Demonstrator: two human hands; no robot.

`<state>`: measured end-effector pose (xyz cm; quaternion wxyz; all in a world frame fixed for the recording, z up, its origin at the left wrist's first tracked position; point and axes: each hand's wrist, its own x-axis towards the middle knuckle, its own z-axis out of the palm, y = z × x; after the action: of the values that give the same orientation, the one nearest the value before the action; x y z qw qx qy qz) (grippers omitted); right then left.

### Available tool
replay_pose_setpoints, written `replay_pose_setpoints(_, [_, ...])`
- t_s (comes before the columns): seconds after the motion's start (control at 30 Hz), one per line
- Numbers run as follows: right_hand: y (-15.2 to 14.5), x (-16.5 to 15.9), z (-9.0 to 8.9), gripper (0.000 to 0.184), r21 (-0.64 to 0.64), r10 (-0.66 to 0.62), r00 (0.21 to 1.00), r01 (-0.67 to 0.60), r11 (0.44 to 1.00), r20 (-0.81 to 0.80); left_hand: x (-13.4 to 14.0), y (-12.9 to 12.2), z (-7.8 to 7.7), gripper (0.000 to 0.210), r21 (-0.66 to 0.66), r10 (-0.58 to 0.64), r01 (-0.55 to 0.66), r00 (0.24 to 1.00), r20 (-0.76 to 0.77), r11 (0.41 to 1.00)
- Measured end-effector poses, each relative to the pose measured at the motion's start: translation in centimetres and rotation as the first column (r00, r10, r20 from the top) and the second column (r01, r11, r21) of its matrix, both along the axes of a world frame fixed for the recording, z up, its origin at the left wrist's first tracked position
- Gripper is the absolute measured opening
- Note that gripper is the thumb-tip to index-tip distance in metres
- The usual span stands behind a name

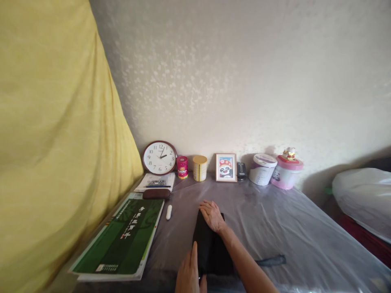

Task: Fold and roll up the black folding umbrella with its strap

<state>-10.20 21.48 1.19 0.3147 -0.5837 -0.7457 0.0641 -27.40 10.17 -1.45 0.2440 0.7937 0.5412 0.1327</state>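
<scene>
A black, flat, folded item [210, 248], seemingly cloth or a soft case, lies on the table in front of me. My right hand [211, 214] rests palm down across its far end, fingers stretched toward the far left corner. At the near left edge is my left hand [189, 270], its index finger running along the side and its thumb at the near edge, so that the corner sits between them. The right forearm passes over the item's right side and hides part of it. To the right lies a narrow dark grey strip [271, 260].
Left on the plastic-covered table [262, 219] are a green book [122, 236], brown case [157, 194] and white stick-like object [169, 212]. Along the wall stand a clock [160, 158], several tubs and a framed panda picture [226, 167]. A yellow curtain [61, 142] hangs left.
</scene>
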Motion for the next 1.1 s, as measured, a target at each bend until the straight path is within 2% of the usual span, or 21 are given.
replay_pose_setpoints(0.1, [1.1,0.4,0.1,0.03,-0.056,-0.053,0.995,0.049,0.997,-0.08,0.1,-0.2,0.7,0.08,-0.024,0.012,-0.012,1.0,-0.012,1.0])
replay_pose_setpoints(0.23, [1.4,1.5,0.4,0.026,-0.102,-0.189,0.966,0.173,0.98,-0.176,0.1,-0.6,1.3,0.077,-0.025,0.016,-0.016,1.0,0.005,1.0])
replay_pose_setpoints(0.33, [0.4,3.4,0.4,0.027,-0.149,-0.317,0.908,0.285,0.947,-0.274,0.1,-0.9,1.3,0.074,0.0,0.029,-0.029,1.0,0.012,1.0])
replay_pose_setpoints(0.43, [-1.7,5.6,0.2,0.032,-0.243,-0.432,0.813,0.362,0.9,-0.39,0.1,-1.1,1.4,0.071,0.035,0.042,-0.044,0.997,0.057,0.998])
replay_pose_setpoints(0.57, [-5.2,6.9,-0.3,0.038,-0.381,-0.503,0.681,0.337,0.861,-0.532,0.1,-1.4,1.6,0.067,0.084,0.047,-0.057,0.993,0.11,0.995])
replay_pose_setpoints(0.73, [-8.2,5.2,-0.7,0.032,-0.473,-0.526,0.59,0.259,0.842,-0.612,0.1,-1.6,1.7,0.066,0.103,0.06,-0.074,0.989,0.137,0.992])
replay_pose_setpoints(0.8, [-8.9,4.4,-0.9,0.034,-0.48,-0.521,0.605,0.247,0.842,-0.602,0.0,-1.7,1.6,0.066,0.117,0.055,-0.071,0.99,0.133,0.991])
replay_pose_setpoints(0.97, [-9.7,2.7,-1.2,0.039,-0.379,-0.454,0.754,0.291,0.878,-0.475,0.0,-1.7,1.6,0.065,0.119,0.056,-0.07,0.992,0.111,0.99])
replay_pose_setpoints(1.1, [-9.9,1.1,-0.9,0.043,-0.347,-0.435,0.802,0.305,0.887,-0.408,0.0,-1.7,1.9,0.065,0.106,0.061,-0.073,0.992,0.112,0.992])
